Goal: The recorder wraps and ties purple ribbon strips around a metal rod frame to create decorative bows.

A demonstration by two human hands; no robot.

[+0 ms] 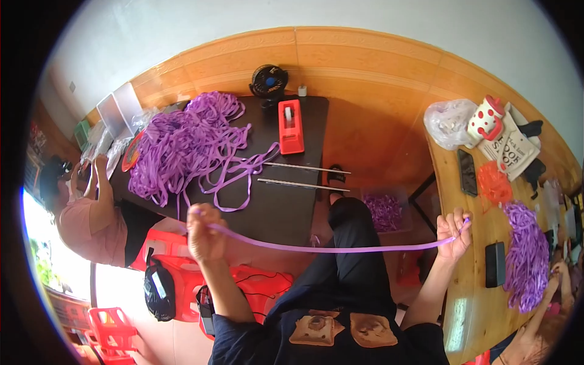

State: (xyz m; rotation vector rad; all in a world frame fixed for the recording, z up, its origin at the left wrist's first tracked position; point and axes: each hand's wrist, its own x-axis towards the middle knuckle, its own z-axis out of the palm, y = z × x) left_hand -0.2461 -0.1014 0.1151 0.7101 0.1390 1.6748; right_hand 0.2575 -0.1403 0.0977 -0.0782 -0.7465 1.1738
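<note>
A length of purple ribbon (328,249) sags slightly between my two raised hands, above my lap. My left hand (205,234) is closed around its left end, beside the front edge of the dark table. Out to the right, near the wooden table's edge, my right hand (454,235) pinches the other end, and a short tip sticks up past the fingers. A large tangled heap of purple ribbon (182,149) covers the left part of the dark table, with loose loops trailing toward two thin rods (304,184).
On the dark table (286,213) stand a red tape dispenser (292,137) and a black fan (268,82). A bin (384,210) holds ribbon pieces. The wooden table (462,261) bears a phone (467,173) and a ribbon bundle (526,258). People sit left and right; red stools (176,274) stand left.
</note>
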